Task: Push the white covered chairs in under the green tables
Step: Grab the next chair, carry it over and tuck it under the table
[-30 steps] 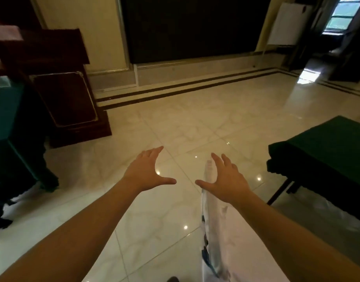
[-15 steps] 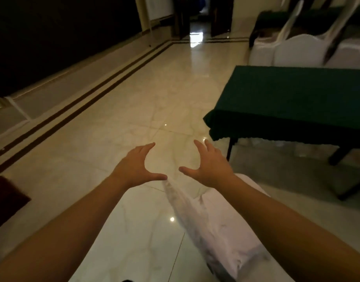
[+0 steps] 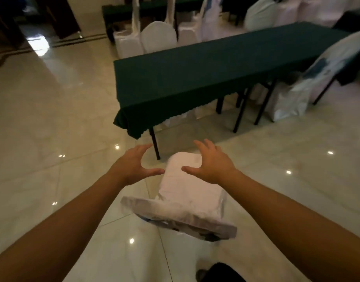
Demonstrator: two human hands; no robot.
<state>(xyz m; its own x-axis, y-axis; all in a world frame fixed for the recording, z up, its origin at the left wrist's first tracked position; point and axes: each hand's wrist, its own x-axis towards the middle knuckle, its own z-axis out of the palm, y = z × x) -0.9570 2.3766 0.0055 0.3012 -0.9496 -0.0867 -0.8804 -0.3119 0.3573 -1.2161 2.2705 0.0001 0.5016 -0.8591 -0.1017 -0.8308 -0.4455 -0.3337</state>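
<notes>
White covered chair (image 3: 187, 192) standing on the tiled floor (image 3: 53, 123) just short of the green desk (image 3: 205, 72), backrest nearest the viewer, seat facing the desk's near end, seemingly lined up for pushing under. Left hand (image 3: 134, 165) and right hand (image 3: 211, 163) are hovering over it, each grip spread and holding nothing, arms extended forward, thumbs pointing inward.

Glossy cream marble floor (image 3: 53, 119) w/ ceiling-light glints, dark inlaid border strip (image 3: 73, 38) far left; bright daylight patch (image 3: 39, 45) by a dark doorway (image 3: 59, 15).
</notes>
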